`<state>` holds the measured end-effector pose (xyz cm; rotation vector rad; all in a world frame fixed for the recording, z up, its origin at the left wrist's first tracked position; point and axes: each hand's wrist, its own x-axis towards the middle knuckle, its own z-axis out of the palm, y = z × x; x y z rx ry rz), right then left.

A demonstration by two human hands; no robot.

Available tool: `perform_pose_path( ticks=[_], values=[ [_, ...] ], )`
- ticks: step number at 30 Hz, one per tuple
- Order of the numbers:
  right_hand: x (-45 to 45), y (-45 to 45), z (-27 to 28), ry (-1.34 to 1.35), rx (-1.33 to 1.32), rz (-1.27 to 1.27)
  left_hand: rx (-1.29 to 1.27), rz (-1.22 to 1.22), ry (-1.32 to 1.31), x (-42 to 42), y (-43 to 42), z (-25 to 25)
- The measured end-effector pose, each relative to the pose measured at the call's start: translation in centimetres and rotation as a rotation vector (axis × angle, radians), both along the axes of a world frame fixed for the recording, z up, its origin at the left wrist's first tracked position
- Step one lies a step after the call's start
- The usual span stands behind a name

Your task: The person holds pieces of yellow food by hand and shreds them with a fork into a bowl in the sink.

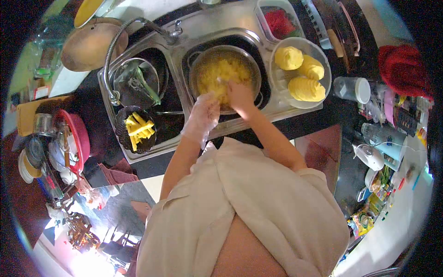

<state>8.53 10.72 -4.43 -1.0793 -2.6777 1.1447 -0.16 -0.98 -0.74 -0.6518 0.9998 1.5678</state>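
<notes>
Yellow sticks [139, 127] are lying already cut in the dark bowl [121, 127]. The gloved left hand [204, 113] is bending at the pot's [255, 78] near rim and the right hand [240, 96] is reaching inside, among small yellow pieces [230, 70]; whether they are gripping any, I cannot tell. Farther, three yellow lumps [307, 90] are sitting unbroken in the clear bowl [281, 81].

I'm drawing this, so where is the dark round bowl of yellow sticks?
In the head view, the dark round bowl of yellow sticks is at the left, on the steel sink's near left corner, right of the pink plastic tub.
</notes>
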Motion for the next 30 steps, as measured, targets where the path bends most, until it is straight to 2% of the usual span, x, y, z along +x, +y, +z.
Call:
perform_pose_path(
  ticks=[2,3,4,6,8,9,10,12,13,14,16,23,25,28,29,30],
  values=[
    [0.9,-1.9,-0.5,-0.034,0.02,0.058,0.138,-0.14,0.147,-0.3,-0.6,-0.8],
    [1.3,-2.0,-0.7,-0.104,-0.019,0.068,0.129,-0.141,0.137,0.6,-1.6,-0.2],
    [1.6,-1.9,0.0,-0.112,-0.017,0.074,0.09,-0.168,0.247,1.7,-2.1,0.7],
    [1.2,-0.9,1.0,-0.048,-0.052,-0.143,0.068,-0.21,0.379,1.2,-1.5,0.9],
    [1.4,0.9,-0.2,-0.031,-0.123,-0.164,0.036,-0.26,0.348,1.2,-3.5,-0.9],
    [1.2,2.3,-0.9,-0.001,-0.182,-0.178,0.103,-0.29,0.498,0.6,-3.9,-2.7],
    [1.3,3.1,-2.5,0.001,-0.183,-0.173,0.101,-0.285,0.5,-0.1,-3.9,-2.1],
    [1.6,4.0,-6.0,0.332,-0.465,-0.15,0.133,-0.144,0.15,-1.4,-3.6,0.0],
    [1.6,4.8,-0.4,0.122,-0.971,-0.271,0.069,-0.196,0.283,-1.3,-3.5,0.0],
    [1.7,4.9,-0.2,0.119,-0.973,-0.272,0.067,-0.195,0.281,-1.5,-3.4,0.4],
    [1.9,4.9,0.0,0.305,-1.337,-0.284,0.027,-0.234,0.118,-2.5,-2.7,1.1],
    [3.2,5.6,0.6,0.291,-1.316,-0.237,0.162,-0.248,0.11,-4.4,-0.7,-1.2],
    [3.2,5.2,1.5,0.32,-1.388,-0.292,0.174,-0.022,0.113,-4.2,0.2,-1.6],
    [3.4,5.3,0.6,0.304,-1.532,-0.195,0.249,0.068,0.049,-3.1,1.8,-1.8],
    [3.5,5.1,0.2,0.298,-1.532,-0.191,0.249,0.074,0.048,-2.2,2.3,-1.8],
    [3.4,4.6,0.3,0.341,-1.588,-0.21,0.188,-0.069,0.165,-1.2,2.8,-1.4]
  ],
)
